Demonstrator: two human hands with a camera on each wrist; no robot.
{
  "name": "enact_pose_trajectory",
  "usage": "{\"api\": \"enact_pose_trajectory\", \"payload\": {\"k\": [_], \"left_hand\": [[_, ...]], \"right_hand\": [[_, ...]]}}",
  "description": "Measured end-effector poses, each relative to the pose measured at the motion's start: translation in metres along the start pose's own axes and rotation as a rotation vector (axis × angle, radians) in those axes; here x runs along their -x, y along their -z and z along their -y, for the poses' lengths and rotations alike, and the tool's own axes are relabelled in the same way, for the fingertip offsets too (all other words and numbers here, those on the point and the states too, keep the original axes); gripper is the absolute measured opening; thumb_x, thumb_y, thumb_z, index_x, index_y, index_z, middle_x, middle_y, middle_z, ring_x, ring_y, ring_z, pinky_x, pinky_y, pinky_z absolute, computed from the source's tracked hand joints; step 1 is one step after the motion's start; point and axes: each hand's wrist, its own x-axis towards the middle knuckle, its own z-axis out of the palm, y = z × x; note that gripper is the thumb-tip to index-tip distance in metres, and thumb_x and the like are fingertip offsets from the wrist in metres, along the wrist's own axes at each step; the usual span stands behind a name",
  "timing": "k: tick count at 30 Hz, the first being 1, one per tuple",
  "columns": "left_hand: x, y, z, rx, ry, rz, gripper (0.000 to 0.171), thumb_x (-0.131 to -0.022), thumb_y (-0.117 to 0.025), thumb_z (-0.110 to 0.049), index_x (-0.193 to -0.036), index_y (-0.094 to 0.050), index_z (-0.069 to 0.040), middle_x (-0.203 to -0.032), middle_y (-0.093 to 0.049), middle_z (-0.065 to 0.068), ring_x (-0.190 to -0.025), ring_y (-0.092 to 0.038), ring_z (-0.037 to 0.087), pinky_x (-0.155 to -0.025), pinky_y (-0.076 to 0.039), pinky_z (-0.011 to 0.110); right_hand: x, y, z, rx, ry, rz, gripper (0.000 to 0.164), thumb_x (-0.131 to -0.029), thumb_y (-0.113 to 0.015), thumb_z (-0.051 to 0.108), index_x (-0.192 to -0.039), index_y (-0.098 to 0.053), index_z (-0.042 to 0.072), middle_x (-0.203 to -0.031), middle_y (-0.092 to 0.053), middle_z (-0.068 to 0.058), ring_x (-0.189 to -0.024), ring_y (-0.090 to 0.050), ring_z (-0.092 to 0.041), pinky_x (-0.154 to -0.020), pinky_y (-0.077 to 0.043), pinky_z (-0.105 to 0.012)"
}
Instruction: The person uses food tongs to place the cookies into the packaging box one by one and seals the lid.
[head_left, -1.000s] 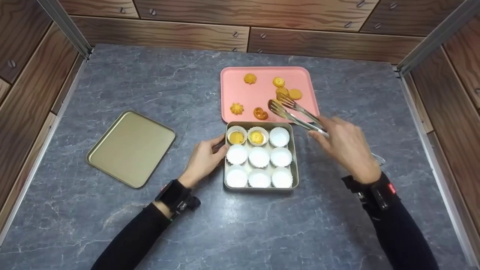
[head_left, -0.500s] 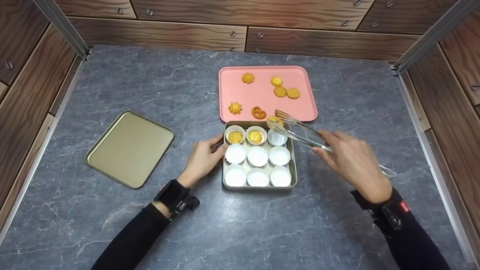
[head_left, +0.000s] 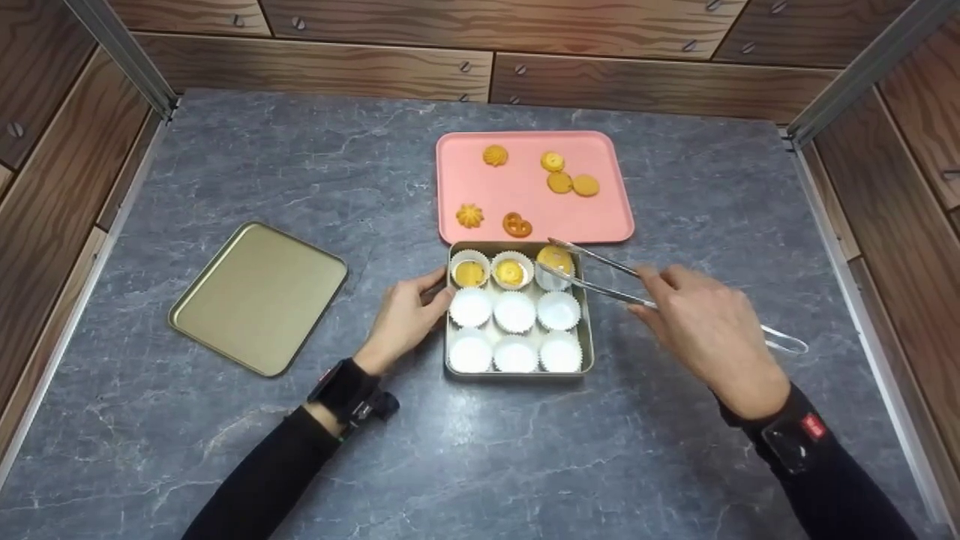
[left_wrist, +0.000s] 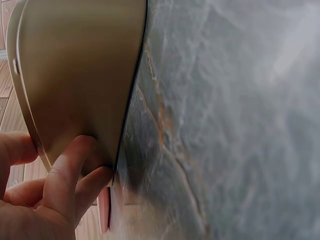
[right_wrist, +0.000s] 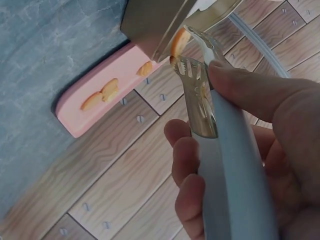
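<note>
My right hand (head_left: 701, 326) grips metal tongs (head_left: 600, 289), whose fork-like tips (right_wrist: 192, 72) hold a round golden cookie (head_left: 555, 259). The cookie is at the far-right paper cup (head_left: 553, 282) of the square tin (head_left: 517, 375); whether it touches the cup I cannot tell. My left hand (head_left: 405, 311) rests its fingertips against the tin's outer left wall (left_wrist: 75, 75), with one finger at the rim. White paper cups fill the tin in rows. The far-left cup and the far-middle cup each hold a yellow cookie (head_left: 511, 273).
A pink tray (head_left: 525, 191) lies directly behind the tin, with several cookies and a pretzel-shaped one (head_left: 517, 224) on it. To the left lies a gold square lid (head_left: 259, 300). Wood-patterned walls (head_left: 337, 71) border the grey marbled table (head_left: 337, 450).
The tongs have carried the round cookie from the pink tray toward me, to the far-right cup of the tin. My left hand has stayed at the tin's left side.
</note>
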Motion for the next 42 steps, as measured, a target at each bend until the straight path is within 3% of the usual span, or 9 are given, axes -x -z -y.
{"api": "enact_pose_trajectory", "payload": {"k": [2, 5, 9, 16, 23, 27, 32, 37, 42], "left_hand": [[0.0, 0.0, 0.0, 0.003, 0.004, 0.002, 0.049, -0.1, -0.068, -0.025, -0.143, -0.058, -0.004, -0.138, -0.062, 0.018, -0.076, -0.065, 0.016, -0.068, -0.053, 0.027], [0.0, 0.0, 0.0, 0.006, 0.007, 0.009, 0.049, -0.1, -0.067, -0.024, -0.144, -0.058, -0.003, -0.136, -0.064, 0.019, -0.055, -0.05, 0.011, -0.056, -0.047, 0.024], [0.0, 0.0, -0.001, 0.021, 0.019, 0.016, 0.05, -0.1, -0.068, -0.023, -0.144, -0.057, -0.003, -0.131, -0.068, 0.02, -0.048, -0.042, 0.006, -0.048, -0.043, 0.021], [0.0, 0.0, -0.002, 0.013, 0.021, 0.009, 0.049, -0.1, -0.068, -0.024, -0.144, -0.058, -0.004, -0.133, -0.067, 0.02, -0.053, -0.052, 0.011, -0.052, -0.048, 0.024], [-0.002, -0.001, -0.001, -0.004, 0.014, 0.003, 0.048, -0.099, -0.069, -0.025, -0.143, -0.059, -0.006, -0.139, -0.061, 0.017, -0.093, -0.068, 0.019, -0.077, -0.056, 0.031], [-0.001, 0.0, -0.002, 0.014, 0.022, 0.01, 0.049, -0.1, -0.068, -0.024, -0.144, -0.058, -0.007, -0.139, -0.062, 0.018, -0.077, -0.065, 0.018, -0.065, -0.054, 0.028], [-0.001, 0.0, -0.001, 0.026, 0.028, 0.021, 0.05, -0.1, -0.067, -0.025, -0.145, -0.056, -0.006, -0.132, -0.068, 0.017, -0.052, -0.048, 0.01, -0.05, -0.046, 0.022], [-0.002, 0.0, 0.001, 0.04, 0.03, 0.02, 0.05, -0.1, -0.067, -0.025, -0.145, -0.057, -0.006, -0.127, -0.071, 0.017, -0.051, -0.05, 0.008, -0.049, -0.049, 0.023], [-0.001, 0.0, 0.001, 0.045, 0.032, 0.019, 0.049, -0.1, -0.068, -0.024, -0.145, -0.057, -0.005, -0.131, -0.069, 0.018, -0.055, -0.053, 0.011, -0.052, -0.051, 0.024]], "right_hand": [[-0.001, 0.001, 0.002, 0.029, 0.019, -0.008, 0.051, -0.079, -0.091, 0.022, -0.121, -0.07, 0.0, -0.081, -0.063, -0.013, -0.058, -0.057, -0.03, -0.04, -0.046, -0.043], [-0.001, 0.0, 0.005, 0.076, 0.054, -0.028, 0.052, -0.077, -0.093, 0.022, -0.118, -0.069, -0.001, -0.081, -0.063, -0.014, -0.059, -0.057, -0.031, -0.041, -0.046, -0.043], [-0.003, -0.002, 0.007, 0.116, 0.087, -0.042, 0.053, -0.074, -0.094, 0.021, -0.115, -0.069, -0.003, -0.081, -0.064, -0.016, -0.06, -0.057, -0.031, -0.043, -0.048, -0.041], [-0.006, -0.004, 0.01, 0.144, 0.085, -0.044, 0.057, -0.069, -0.097, 0.019, -0.113, -0.069, -0.004, -0.08, -0.064, -0.018, -0.06, -0.056, -0.032, -0.044, -0.048, -0.042], [-0.01, -0.007, 0.013, 0.156, 0.095, -0.06, 0.063, -0.067, -0.098, 0.019, -0.117, -0.069, -0.006, -0.082, -0.065, -0.019, -0.063, -0.059, -0.032, -0.046, -0.05, -0.041], [-0.009, -0.006, 0.012, 0.129, 0.09, -0.038, 0.064, -0.068, -0.098, 0.023, -0.118, -0.069, -0.006, -0.082, -0.065, -0.019, -0.063, -0.058, -0.032, -0.047, -0.051, -0.042], [-0.008, -0.003, 0.007, 0.004, 0.032, 0.012, 0.061, -0.076, -0.094, 0.026, -0.124, -0.069, -0.003, -0.083, -0.064, -0.016, -0.062, -0.058, -0.03, -0.044, -0.05, -0.044], [-0.013, -0.006, 0.0, -0.088, -0.066, 0.008, 0.062, -0.086, -0.085, 0.03, -0.132, -0.063, -0.005, -0.085, -0.066, -0.019, -0.058, -0.057, -0.03, -0.043, -0.05, -0.045], [-0.026, -0.016, -0.014, -0.127, -0.166, -0.014, 0.061, -0.089, -0.084, 0.028, -0.13, -0.062, -0.01, -0.085, -0.067, -0.021, -0.057, -0.058, -0.031, -0.044, -0.05, -0.046]]}}
